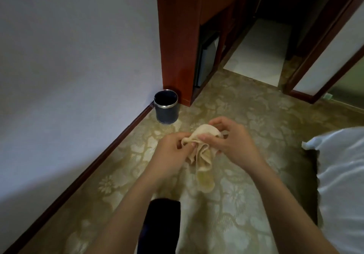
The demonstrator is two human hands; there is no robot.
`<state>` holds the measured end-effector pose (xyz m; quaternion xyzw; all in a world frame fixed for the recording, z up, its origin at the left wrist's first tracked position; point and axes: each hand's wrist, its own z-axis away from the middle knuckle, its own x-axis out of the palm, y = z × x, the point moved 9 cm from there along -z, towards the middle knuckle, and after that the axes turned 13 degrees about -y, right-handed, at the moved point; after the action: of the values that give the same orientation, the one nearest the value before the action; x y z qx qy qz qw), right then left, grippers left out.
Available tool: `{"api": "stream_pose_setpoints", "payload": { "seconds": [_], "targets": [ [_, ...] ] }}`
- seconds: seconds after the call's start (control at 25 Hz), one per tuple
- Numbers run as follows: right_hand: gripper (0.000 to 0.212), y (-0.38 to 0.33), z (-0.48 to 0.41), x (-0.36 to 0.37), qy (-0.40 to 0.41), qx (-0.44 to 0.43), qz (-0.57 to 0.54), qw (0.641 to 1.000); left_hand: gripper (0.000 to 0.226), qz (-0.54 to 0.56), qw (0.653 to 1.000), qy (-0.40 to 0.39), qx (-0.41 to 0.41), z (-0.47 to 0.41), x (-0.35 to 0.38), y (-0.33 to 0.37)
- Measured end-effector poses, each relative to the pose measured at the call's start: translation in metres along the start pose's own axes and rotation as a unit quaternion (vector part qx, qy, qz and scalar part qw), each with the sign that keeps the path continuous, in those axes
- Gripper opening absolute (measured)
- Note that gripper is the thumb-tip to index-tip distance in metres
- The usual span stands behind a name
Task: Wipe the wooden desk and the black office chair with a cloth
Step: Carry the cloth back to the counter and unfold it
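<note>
Two bare hands hold a small beige cloth [199,156] in the air in front of the person, above a gold floral carpet [246,112]. The left hand [171,148] pinches a gathered corner between thumb and fingers. The right hand [230,142] grips the upper fold, with its fingers curled over the fabric. The rest of the cloth hangs between the hands in loose folds. Its lower end looks yellowish, and it cannot be told whether that is a stain or damp.

The cloth appears light, soft and limp, with no stiffness of its own. It would likely handle best bunched or folded into a pad and held in one palm, so that a flat face meets the surface and no tail drags.

Neither the wooden desk nor the black office chair is in view, so wiping seems not yet begun. A black waste bin [166,107] with a metal rim stands against the pale wall [74,52], just beside a tall red-brown cabinet [177,37]. White bedding [340,175] fills the right edge, and a dark trouser leg [161,226] shows below.
</note>
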<state>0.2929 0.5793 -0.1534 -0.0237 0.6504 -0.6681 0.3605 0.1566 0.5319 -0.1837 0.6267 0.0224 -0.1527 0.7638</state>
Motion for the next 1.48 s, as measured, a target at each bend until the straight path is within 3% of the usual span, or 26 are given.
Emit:
{"api": "stream_pose_setpoints", "payload": {
  "seconds": [0.2,0.44,0.68,0.76,0.88,0.96,1.08,1.16,1.24,1.32,1.48],
  "targets": [
    [0.027,-0.020,-0.151,-0.061,-0.064,-0.012,-0.017,0.998,0.018,-0.003,1.000,-0.001,0.024,-0.164,-0.085,0.025],
    [0.010,-0.036,-0.302,-0.166,0.025,-0.016,-0.035,0.999,0.019,-0.093,0.989,0.023,0.114,-0.322,-0.166,0.112],
    [0.024,0.024,-0.439,-0.248,0.009,0.001,-0.128,0.992,0.023,-0.002,0.999,-0.029,0.044,-0.480,-0.190,0.147],
    [0.019,0.043,-0.479,-0.279,0.071,-0.006,-0.076,0.995,0.024,0.024,0.998,-0.054,0.025,-0.524,-0.190,0.160],
    [0.032,0.038,-0.529,-0.318,0.146,-0.086,0.036,0.985,0.023,0.035,0.998,-0.049,0.009,-0.589,-0.198,0.183],
    [0.046,0.029,-0.571,-0.325,0.064,-0.148,0.032,0.986,0.022,0.049,0.998,-0.035,0.014,-0.628,-0.215,0.203],
    [0.071,0.016,-0.631,-0.313,-0.104,-0.166,0.053,0.979,0.025,0.058,0.998,-0.022,0.007,-0.668,-0.244,0.225],
    [0.061,0.002,-0.667,-0.313,-0.154,-0.177,0.022,0.972,0.027,0.056,0.998,-0.018,-0.001,-0.691,-0.265,0.235],
    [0.037,-0.021,-0.699,-0.324,-0.176,-0.197,-0.004,0.965,0.028,0.045,0.999,-0.010,-0.009,-0.710,-0.290,0.240],
    [0.015,-0.052,-0.735,-0.341,-0.178,-0.240,0.041,0.953,0.027,0.028,0.999,0.022,-0.018,-0.729,-0.331,0.240],
    [0.039,-0.121,-0.792,-0.347,-0.232,-0.263,0.104,0.931,0.029,-0.024,0.990,0.133,-0.035,-0.751,-0.423,0.220]
  ]
}}
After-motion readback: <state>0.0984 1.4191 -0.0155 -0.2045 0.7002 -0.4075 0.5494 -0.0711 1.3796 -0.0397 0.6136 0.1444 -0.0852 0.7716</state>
